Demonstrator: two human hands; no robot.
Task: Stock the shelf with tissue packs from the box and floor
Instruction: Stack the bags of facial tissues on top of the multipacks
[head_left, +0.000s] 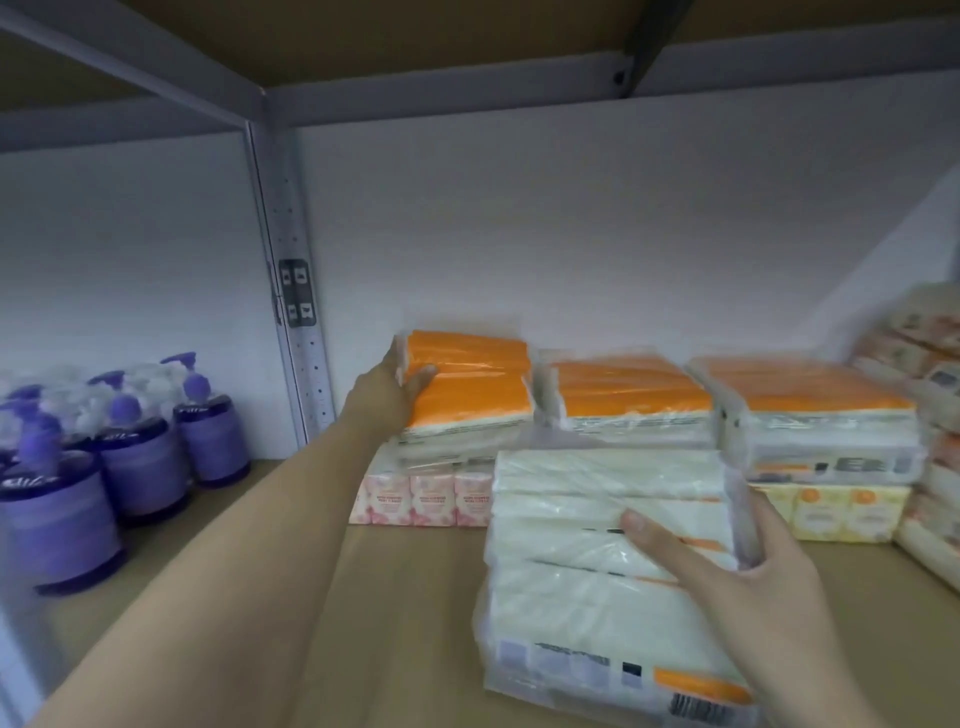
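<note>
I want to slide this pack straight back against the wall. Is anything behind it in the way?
Yes. The middle orange-topped stack sits directly behind the pack in the right hand, blocking the wall.

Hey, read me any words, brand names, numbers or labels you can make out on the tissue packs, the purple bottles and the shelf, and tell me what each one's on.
No text here can be read.
White tissue pack in the right hand: barcode and printed patches, too blurred.
Orange-topped tissue pack under the left hand: side print blurred.
Pink small packs and yellow small packs: labels too small.
Purple pump bottles: white logo unreadable.
Shelf upright: holes only, no writing.
</note>
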